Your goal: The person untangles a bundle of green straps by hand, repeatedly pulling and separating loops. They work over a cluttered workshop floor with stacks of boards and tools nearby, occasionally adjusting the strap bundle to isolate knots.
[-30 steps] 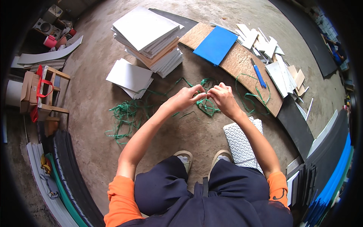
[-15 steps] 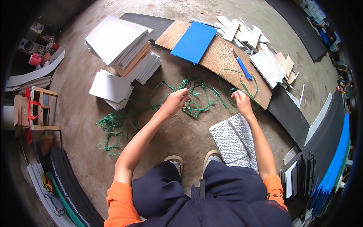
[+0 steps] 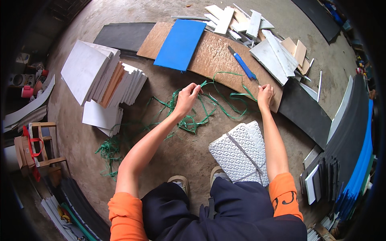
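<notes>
My left hand (image 3: 187, 98) pinches a strand of green plastic twine (image 3: 209, 116), whose loose loops trail over the floor between my hands. Another strand ends at the closed fingers of my right hand (image 3: 265, 96), close to the near edge of a brown board (image 3: 217, 52). On that board, just beyond my right hand, lies a knife with a blue handle (image 3: 243, 64). A blue sheet (image 3: 181, 44) rests further left on it. Below my right hand sits a white textured bundle (image 3: 237, 148) with a dark strap around it.
Stacks of white and brown sheets (image 3: 90, 74) stand at the left, with a green twine tangle (image 3: 109, 152) near them. White offcuts (image 3: 253, 24) lie heaped beyond the board. Dark sheets (image 3: 337, 144) lean at the right. A wooden stool (image 3: 48, 160) stands far left.
My view has shifted, so the sheets and board sit differently in it. My right hand has moved out over the brown board's near edge, and the twine strands have shifted with my hands.
</notes>
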`<move>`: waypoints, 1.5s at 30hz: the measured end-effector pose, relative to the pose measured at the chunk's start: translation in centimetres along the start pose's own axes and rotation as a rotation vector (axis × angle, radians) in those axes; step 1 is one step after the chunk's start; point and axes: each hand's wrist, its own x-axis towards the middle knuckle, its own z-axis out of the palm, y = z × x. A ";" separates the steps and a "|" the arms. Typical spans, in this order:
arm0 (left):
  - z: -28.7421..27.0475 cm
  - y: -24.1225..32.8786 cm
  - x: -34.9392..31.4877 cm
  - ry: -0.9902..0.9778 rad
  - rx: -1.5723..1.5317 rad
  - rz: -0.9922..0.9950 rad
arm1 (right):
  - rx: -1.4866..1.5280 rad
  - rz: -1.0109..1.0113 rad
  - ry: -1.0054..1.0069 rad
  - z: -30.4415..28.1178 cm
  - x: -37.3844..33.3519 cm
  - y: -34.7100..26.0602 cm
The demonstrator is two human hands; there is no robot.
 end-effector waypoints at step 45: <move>-9.9 7.2 -12.3 0.462 -0.283 0.202 | 0.940 -0.417 -0.570 -16.5 -18.8 -24.2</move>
